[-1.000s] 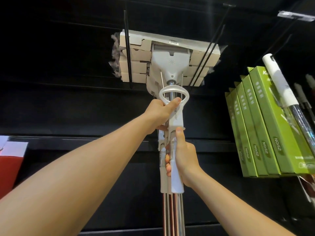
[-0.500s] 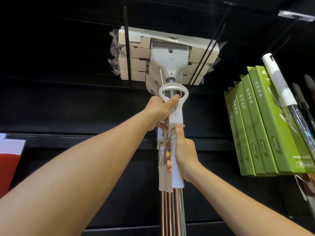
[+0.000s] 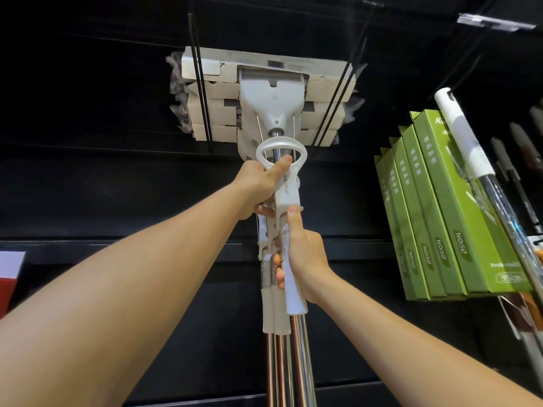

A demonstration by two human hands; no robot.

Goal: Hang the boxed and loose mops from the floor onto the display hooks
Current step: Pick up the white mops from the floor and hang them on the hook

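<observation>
A white mop with a chrome pole (image 3: 298,359) stands upright in front of me, raised high. Its flat head (image 3: 271,95) lies among several cardboard-wrapped mop heads (image 3: 211,110) that hang between two black display hooks (image 3: 199,83). My left hand (image 3: 258,186) grips the mop just under its white ring handle (image 3: 280,149), thumb pointing up onto the ring. My right hand (image 3: 302,257) holds the white sleeve lower on the pole, thumb straight up along it. More chrome poles hang close behind the one I hold.
Several green boxes (image 3: 449,207) hang on hooks at the right, with another white-handled mop (image 3: 464,142) leaning across them. A clear price tag holder (image 3: 496,23) sits top right. A red and white box (image 3: 8,274) shows at the left edge. Black shelving lies behind.
The mop has risen slightly, its head a little higher among the hanging ones. Both hands kept their grips.
</observation>
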